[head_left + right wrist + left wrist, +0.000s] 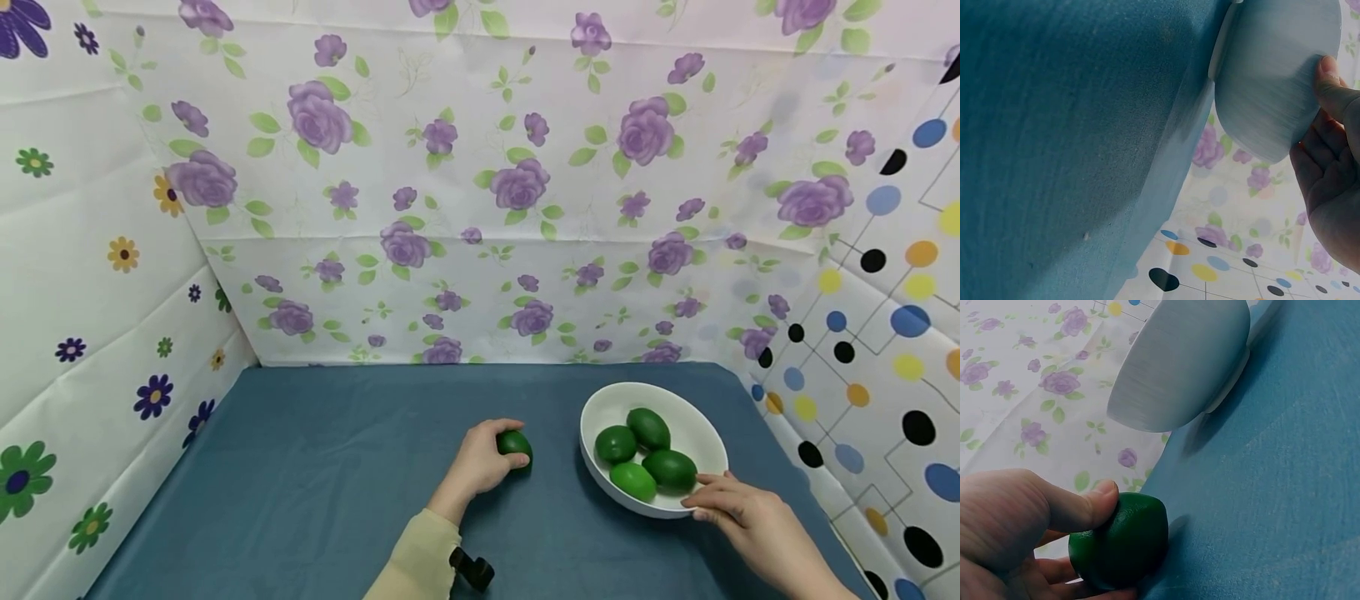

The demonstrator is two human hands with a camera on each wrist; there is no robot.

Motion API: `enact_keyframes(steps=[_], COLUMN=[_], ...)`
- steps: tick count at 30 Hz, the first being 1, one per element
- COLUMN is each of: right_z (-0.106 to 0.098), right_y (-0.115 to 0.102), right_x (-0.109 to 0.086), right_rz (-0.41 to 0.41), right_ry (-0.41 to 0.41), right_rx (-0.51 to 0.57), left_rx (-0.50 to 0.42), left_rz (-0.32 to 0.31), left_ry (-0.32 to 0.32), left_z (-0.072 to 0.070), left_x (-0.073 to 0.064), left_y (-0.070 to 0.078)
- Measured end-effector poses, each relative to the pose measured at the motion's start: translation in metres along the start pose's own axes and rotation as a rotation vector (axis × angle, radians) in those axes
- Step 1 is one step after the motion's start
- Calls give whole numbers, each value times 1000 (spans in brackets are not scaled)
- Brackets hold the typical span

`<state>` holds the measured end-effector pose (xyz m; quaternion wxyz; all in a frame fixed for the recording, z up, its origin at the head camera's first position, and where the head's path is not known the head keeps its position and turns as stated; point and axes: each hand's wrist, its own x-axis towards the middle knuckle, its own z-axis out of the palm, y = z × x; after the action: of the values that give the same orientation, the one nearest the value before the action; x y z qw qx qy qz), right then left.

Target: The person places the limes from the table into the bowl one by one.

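Note:
My left hand (480, 458) holds a dark green lime (516, 448) between thumb and fingers, left of the bowl. In the left wrist view the thumb presses the near side of that lime (1124, 540), low over the blue cloth. A white bowl (592, 471) stands at the right, with several green limes (670, 472) inside, one of them brighter green. At the bowl's front right rim, my right hand (757, 517) grips the edge. The right wrist view shows its thumb on the outside of the bowl (1266, 81), with the fingers at the rim.
A blue cloth (322, 475) covers the table. Behind it hangs a white sheet with purple roses (517, 183). Flowered sheeting (97, 333) closes the left side and dotted sheeting (885, 350) the right, close beyond the bowl. A black strap mount (472, 570) sits at the left wrist.

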<state>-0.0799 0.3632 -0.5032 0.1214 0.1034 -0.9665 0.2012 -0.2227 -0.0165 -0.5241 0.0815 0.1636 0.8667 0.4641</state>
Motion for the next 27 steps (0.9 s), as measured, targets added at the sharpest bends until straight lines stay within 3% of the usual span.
enact_keyframes(steps=[20, 27], right_z=[0, -1], right_y=[0, 0], right_x=[-2, 0], right_rz=[5, 2], right_ry=[-1, 4], right_rx=[0, -3], left_rx=[-103, -132], left_rz=[-2, 33], left_ry=[29, 62], left_z=[4, 5], left_x=[1, 3], left_y=[3, 7])
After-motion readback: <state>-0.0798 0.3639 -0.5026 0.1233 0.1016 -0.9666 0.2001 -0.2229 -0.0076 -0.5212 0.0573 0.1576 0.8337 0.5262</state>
